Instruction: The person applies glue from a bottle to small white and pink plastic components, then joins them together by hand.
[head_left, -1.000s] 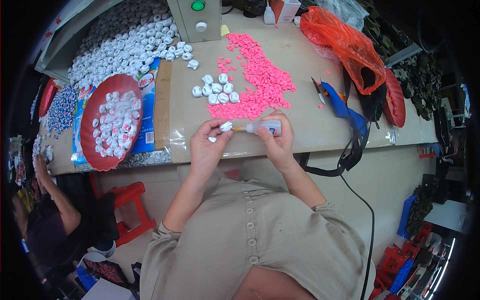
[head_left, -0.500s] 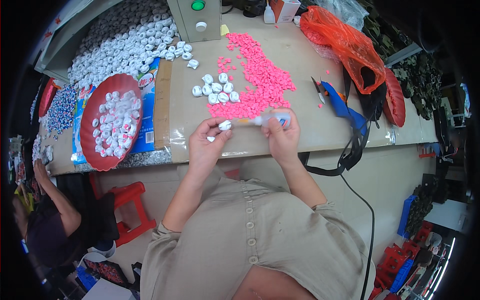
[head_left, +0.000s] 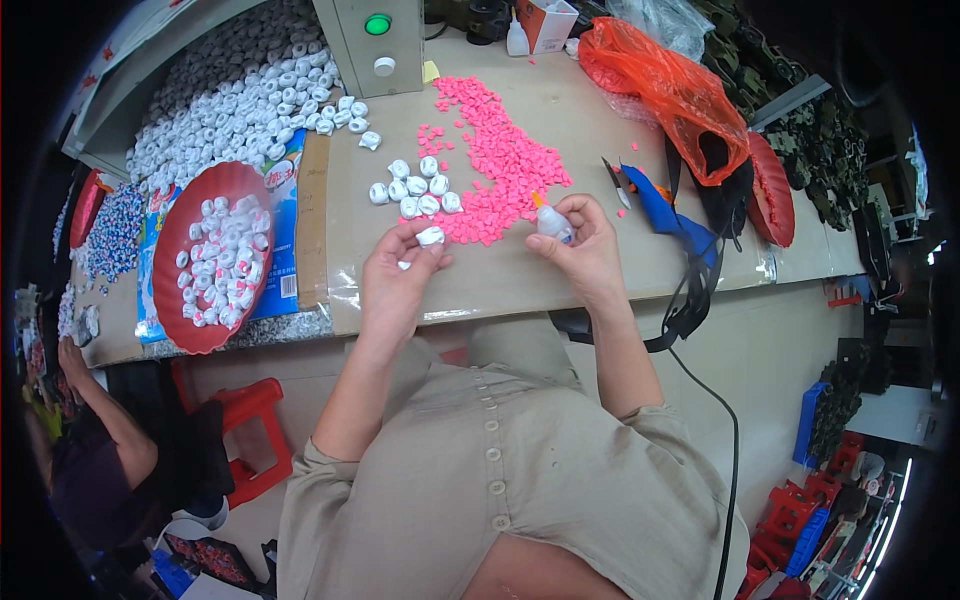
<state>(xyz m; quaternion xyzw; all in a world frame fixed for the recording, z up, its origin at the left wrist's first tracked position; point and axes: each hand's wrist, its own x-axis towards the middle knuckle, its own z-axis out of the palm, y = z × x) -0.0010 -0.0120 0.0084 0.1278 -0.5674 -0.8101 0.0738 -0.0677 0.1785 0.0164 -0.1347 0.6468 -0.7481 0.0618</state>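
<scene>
Head view: the left hand [head_left: 395, 280] pinches a small white cap [head_left: 430, 236] between thumb and fingertips, closed firmly on it. The right hand [head_left: 583, 240] is wrapped around a small glue bottle [head_left: 551, 222], its orange tip pointing up and toward the pink pieces [head_left: 500, 170], which lie just beyond both hands. A group of white caps [head_left: 415, 190] rests just ahead of the left hand. I judge the step to be gluing a cap; the next move seems to need the bottle tip brought to the cap. Compared with half a second ago, the hands have separated and the bottle has moved away from the cap.
</scene>
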